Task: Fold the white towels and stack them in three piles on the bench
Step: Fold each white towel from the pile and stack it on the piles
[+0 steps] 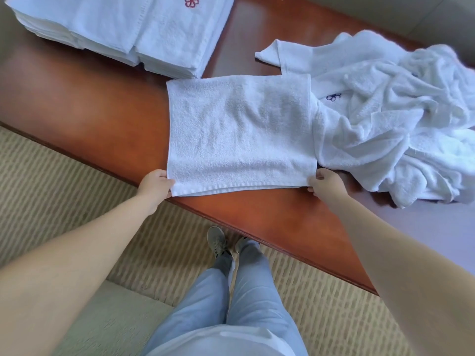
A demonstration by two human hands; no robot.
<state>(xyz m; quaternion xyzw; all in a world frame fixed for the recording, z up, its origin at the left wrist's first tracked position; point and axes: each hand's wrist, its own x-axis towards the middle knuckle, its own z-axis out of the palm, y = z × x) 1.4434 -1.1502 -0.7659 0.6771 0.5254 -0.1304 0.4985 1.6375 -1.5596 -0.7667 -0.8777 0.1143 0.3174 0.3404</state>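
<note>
A white towel (239,132) lies flat on the brown wooden bench (97,111), doubled over, its near edges lined up by the bench's front edge. My left hand (154,185) pinches its near left corner. My right hand (327,183) pinches its near right corner. A heap of unfolded white towels (401,119) with a blue emblem lies to the right, partly under the flat towel. Two side-by-side stacks of folded towels (123,27) sit at the far left, one showing a red emblem.
The bench runs diagonally from upper left to lower right; bare wood shows left of the flat towel and near my right forearm. Below its front edge is striped beige carpet (77,191), with my legs and shoes (217,241) close to the bench.
</note>
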